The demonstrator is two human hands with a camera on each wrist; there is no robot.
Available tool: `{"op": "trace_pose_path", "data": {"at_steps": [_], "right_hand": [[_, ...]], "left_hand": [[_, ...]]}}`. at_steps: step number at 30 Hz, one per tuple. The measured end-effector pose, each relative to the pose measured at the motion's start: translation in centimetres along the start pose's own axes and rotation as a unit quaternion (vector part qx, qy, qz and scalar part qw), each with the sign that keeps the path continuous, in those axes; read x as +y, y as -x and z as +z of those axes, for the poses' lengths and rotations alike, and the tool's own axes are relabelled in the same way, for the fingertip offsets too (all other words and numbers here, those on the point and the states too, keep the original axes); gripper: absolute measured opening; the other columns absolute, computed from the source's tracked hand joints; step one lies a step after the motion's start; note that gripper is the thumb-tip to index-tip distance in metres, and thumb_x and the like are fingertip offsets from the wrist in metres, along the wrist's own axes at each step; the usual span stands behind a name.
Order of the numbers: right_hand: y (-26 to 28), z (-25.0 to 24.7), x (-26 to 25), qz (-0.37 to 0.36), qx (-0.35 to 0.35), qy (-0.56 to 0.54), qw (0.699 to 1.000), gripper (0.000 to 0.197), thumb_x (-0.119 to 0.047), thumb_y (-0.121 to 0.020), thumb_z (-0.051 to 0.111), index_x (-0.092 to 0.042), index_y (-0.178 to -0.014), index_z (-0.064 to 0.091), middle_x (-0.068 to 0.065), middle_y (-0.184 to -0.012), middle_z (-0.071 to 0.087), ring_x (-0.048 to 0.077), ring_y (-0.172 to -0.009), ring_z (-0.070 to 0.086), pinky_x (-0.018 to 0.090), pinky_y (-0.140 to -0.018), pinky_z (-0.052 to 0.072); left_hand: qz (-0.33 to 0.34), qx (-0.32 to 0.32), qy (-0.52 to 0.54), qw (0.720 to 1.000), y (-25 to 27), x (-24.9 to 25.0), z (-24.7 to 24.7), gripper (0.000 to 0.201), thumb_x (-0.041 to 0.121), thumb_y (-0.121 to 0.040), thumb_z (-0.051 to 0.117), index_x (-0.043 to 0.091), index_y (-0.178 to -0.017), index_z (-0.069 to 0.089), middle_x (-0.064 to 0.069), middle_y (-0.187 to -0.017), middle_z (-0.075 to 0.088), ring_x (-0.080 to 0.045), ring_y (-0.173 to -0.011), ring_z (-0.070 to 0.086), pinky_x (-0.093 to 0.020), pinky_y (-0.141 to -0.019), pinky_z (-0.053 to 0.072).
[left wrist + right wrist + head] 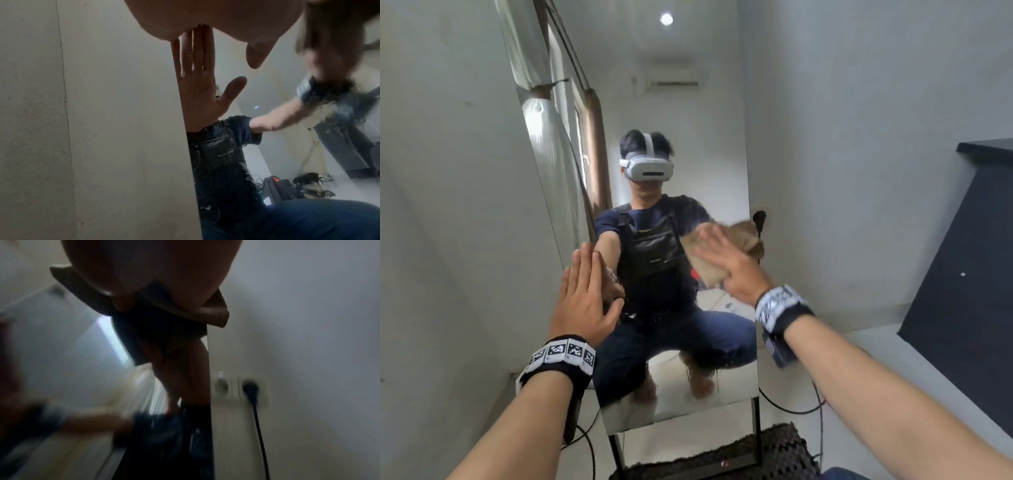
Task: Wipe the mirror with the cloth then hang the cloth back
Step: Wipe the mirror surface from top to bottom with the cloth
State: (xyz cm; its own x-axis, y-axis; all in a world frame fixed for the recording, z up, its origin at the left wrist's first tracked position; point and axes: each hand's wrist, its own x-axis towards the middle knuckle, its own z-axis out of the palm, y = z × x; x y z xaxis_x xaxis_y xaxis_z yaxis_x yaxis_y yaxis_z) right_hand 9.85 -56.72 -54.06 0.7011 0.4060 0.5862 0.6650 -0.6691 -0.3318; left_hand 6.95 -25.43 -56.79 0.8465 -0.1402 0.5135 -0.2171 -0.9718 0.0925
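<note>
A tall mirror (688,137) leans in a corner between two white walls and reflects a crouching person in a headset. My left hand (585,294) lies flat against the glass at the mirror's left edge, fingers straight and together. In the left wrist view its palm (205,16) meets its own reflection in the mirror (277,154). My right hand (722,257) presses a brown cloth (707,272) against the glass near the right edge, at chest height. In the blurred right wrist view the cloth (213,311) bulges out under my right hand (154,264), past the mirror (82,337).
A wall socket with a black plug (760,219) sits just right of the mirror, and its cable (791,407) runs down to the floor. A dark cabinet (962,274) stands at the right. A dark mat (780,452) lies at the mirror's black stand (757,435).
</note>
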Motion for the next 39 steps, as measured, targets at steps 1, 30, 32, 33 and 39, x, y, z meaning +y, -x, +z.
{"op": "trace_pose_path", "data": {"at_steps": [1,30,32,33,39], "right_hand": [[2.7,1.6,0.3,0.013,-0.028,-0.007,0.999,0.089,0.026,-0.071,0.040,-0.027,-0.142,0.040,-0.017,-0.154,0.014,-0.005,-0.143,-0.004,0.009,-0.110,0.021],[-3.1,-0.7,0.3,-0.003,0.067,0.196,0.978,0.098,0.021,-0.065,0.045,-0.030,-0.147,0.028,0.001,-0.159,0.012,0.023,-0.147,-0.001,0.044,-0.118,-0.007],[2.5,3.9,1.1,0.021,0.055,0.189,0.980,0.100,0.020,-0.064,0.049,-0.030,-0.148,0.025,0.000,-0.159,0.010,0.024,-0.148,-0.003,0.045,-0.119,-0.004],[5.6,6.0,1.6,0.041,0.041,0.167,0.984,0.100,0.019,-0.063,0.050,-0.030,-0.147,0.026,-0.001,-0.159,0.010,0.023,-0.148,-0.003,0.045,-0.120,-0.002],[18.7,11.9,2.5,0.157,-0.117,0.025,0.980,0.093,0.023,-0.069,0.042,-0.030,-0.145,0.035,-0.028,-0.154,-0.001,0.002,-0.145,-0.004,0.022,-0.107,0.035]], "left_hand": [[-0.001,0.000,0.001,1.000,0.0,0.1,0.1,0.093,0.047,-0.084,0.043,0.010,-0.154,-0.005,-0.004,-0.161,-0.018,-0.020,-0.148,-0.016,-0.044,-0.122,0.003],[0.004,0.020,-0.014,1.000,0.2,0.1,0.5,0.092,0.047,-0.084,0.044,0.008,-0.154,-0.002,-0.006,-0.162,-0.015,-0.021,-0.149,-0.014,-0.044,-0.122,0.003],[0.002,0.022,-0.025,0.999,0.2,0.1,0.5,0.091,0.048,-0.085,0.042,0.008,-0.154,-0.003,-0.007,-0.162,-0.017,-0.021,-0.149,-0.015,-0.044,-0.122,0.004],[0.001,0.022,-0.029,0.999,0.2,0.1,0.5,0.091,0.048,-0.085,0.041,0.008,-0.154,-0.004,-0.007,-0.162,-0.017,-0.022,-0.149,-0.015,-0.044,-0.122,0.004],[0.007,0.029,-0.031,0.999,0.2,-0.1,1.0,0.091,0.046,-0.086,0.044,0.008,-0.154,-0.003,-0.008,-0.162,-0.015,-0.023,-0.149,-0.014,-0.043,-0.122,0.002]]}}
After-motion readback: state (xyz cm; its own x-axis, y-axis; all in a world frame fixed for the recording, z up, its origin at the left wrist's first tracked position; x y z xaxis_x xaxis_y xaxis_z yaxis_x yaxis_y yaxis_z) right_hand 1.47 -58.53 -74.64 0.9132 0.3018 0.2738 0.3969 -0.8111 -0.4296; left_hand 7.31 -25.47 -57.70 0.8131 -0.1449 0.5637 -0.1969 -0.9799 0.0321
